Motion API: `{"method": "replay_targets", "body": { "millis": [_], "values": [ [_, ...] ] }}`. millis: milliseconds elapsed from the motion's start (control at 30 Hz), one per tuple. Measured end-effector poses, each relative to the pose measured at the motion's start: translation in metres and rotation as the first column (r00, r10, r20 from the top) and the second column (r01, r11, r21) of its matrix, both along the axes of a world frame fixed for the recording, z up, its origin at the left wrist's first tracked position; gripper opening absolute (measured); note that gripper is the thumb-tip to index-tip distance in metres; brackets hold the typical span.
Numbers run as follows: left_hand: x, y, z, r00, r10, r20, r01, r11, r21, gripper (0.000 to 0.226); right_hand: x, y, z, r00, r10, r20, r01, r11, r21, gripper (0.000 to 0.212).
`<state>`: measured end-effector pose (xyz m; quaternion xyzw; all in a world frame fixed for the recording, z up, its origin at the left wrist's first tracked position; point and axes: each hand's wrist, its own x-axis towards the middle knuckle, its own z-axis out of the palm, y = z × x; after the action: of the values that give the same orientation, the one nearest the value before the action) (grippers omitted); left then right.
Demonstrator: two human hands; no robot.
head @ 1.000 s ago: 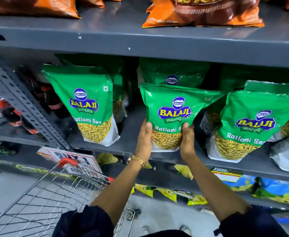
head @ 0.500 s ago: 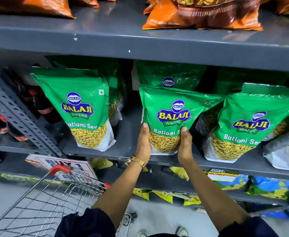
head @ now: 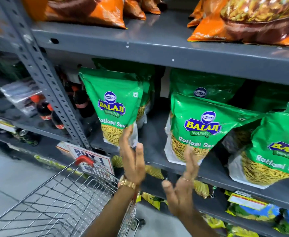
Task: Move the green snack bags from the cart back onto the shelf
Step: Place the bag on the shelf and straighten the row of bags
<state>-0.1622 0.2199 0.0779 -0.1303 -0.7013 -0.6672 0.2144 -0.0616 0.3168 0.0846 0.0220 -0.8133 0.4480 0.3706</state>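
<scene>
Reading "BALAJI WAFERS Ratlami Sev": green bag [head: 198,127], both hands [head: 181,190] empty.

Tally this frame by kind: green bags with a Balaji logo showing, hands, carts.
Green bags with logo showing: 4 (left bag, back centre bag, front centre bag, right bag)
Hands: 2 (left hand, right hand), both open and empty
Cart: 1
Total: 7
</scene>
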Motion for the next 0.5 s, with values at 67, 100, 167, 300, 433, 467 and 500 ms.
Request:
{"method": "replay_targets", "body": {
  "millis": [67,100,167,300,433,467,500],
  "values": [
    [-0.017,-0.024,-0.001,0.988,0.15,-0.032,-0.15,0.989,0.018,0.075,-0.015,-0.023,-0.001,0.973,0.195,0.12,-0.185,0.978,-0.094,0.076],
    [-0.027,-0.035,-0.001,0.98,0.201,-0.014,-0.2,0.979,0.043,0.075,-0.026,-0.033,-0.001,0.952,0.254,0.17,-0.225,0.959,-0.175,0.077],
    [-0.046,-0.057,0.001,0.96,0.257,0.109,-0.27,0.955,0.122,0.073,-0.052,-0.053,-0.002,0.927,0.291,0.238,-0.204,0.921,-0.333,0.077],
    [-0.084,-0.083,0.011,0.905,0.089,0.417,-0.183,0.964,0.191,0.07,-0.112,-0.069,0.006,0.857,0.281,0.433,0.005,0.834,-0.551,0.076],
    [-0.104,-0.08,0.024,0.855,-0.095,0.509,-0.071,0.952,0.298,0.061,-0.145,-0.076,0.017,0.877,0.293,0.381,0.002,0.791,-0.611,0.071],
    [-0.105,-0.078,0.025,0.855,-0.078,0.513,-0.098,0.946,0.308,0.057,-0.15,-0.078,0.019,0.878,0.298,0.374,-0.012,0.795,-0.606,0.077],
    [-0.107,-0.075,0.025,0.853,-0.069,0.517,-0.125,0.935,0.331,0.056,-0.153,-0.08,0.022,0.871,0.303,0.387,-0.01,0.797,-0.603,0.09]
  ]
}}
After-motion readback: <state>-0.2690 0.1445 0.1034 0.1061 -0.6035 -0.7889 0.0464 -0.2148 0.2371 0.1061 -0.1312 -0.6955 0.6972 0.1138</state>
